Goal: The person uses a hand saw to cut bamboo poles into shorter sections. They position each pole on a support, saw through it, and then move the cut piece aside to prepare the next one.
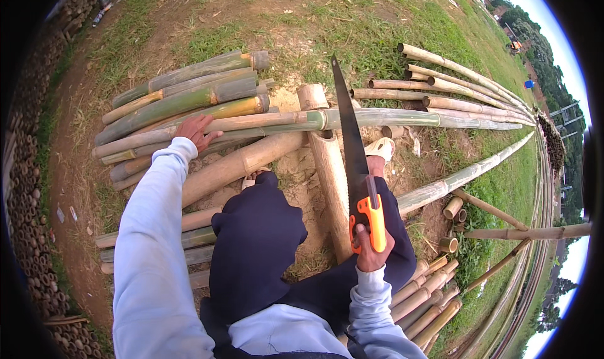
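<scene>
Two hands busy: right hand (371,249) has its fingers wrapped tight round the orange grip of a hand saw (354,164), blade pointing away from my fingers, tip above the long green bamboo pole (377,117) lying crosswise ahead. Left hand (196,131) rests flat on that same pole, fingers spread wide, gripping nothing, pressing down. Pole sits on a tan bamboo log (330,170) running out from just left of my right fingers. Cut bamboo stack (189,92) beyond my left fingers. Looks like lining up a cut, not sawing yet. Next, I judge: teeth set down square on the pole, left hand bracing firmly.
</scene>
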### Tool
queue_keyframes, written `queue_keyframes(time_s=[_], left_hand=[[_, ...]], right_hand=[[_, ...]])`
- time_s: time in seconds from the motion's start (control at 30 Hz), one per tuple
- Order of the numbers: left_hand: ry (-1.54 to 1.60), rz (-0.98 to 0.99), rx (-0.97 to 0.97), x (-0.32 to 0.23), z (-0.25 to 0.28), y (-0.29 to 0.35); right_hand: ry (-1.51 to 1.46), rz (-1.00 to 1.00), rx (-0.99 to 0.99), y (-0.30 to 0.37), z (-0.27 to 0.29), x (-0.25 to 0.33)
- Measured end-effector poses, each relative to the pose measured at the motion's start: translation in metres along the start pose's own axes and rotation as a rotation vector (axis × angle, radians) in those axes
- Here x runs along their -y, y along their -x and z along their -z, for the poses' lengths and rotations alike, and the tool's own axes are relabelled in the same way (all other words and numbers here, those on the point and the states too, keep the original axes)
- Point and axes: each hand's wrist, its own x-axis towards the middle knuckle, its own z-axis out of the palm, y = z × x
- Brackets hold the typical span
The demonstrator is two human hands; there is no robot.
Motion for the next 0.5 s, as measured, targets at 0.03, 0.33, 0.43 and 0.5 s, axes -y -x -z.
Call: queue_keyframes(time_s=[0.03, 0.33, 0.43, 0.5], left_hand=[[0.012, 0.034, 0.074, -0.008, 0.003, -0.007], [0.077, 0.099, 0.121, -0.008, 0.0, -0.011], [0.016, 0.005, 0.129, -0.02, 0.008, -0.017], [-0.141, -0.101, 0.152, -0.039, 0.012, -0.024]], right_hand=[[0.041, 0.0, 0.034, -0.003, -0.003, -0.009], [0.14, 0.142, 0.124, -0.037, -0.049, -0.053], [0.081, 0.126, 0.104, -0.033, -0.043, -0.044], [0.089, 0.168, 0.092, -0.03, -0.038, -0.045]])
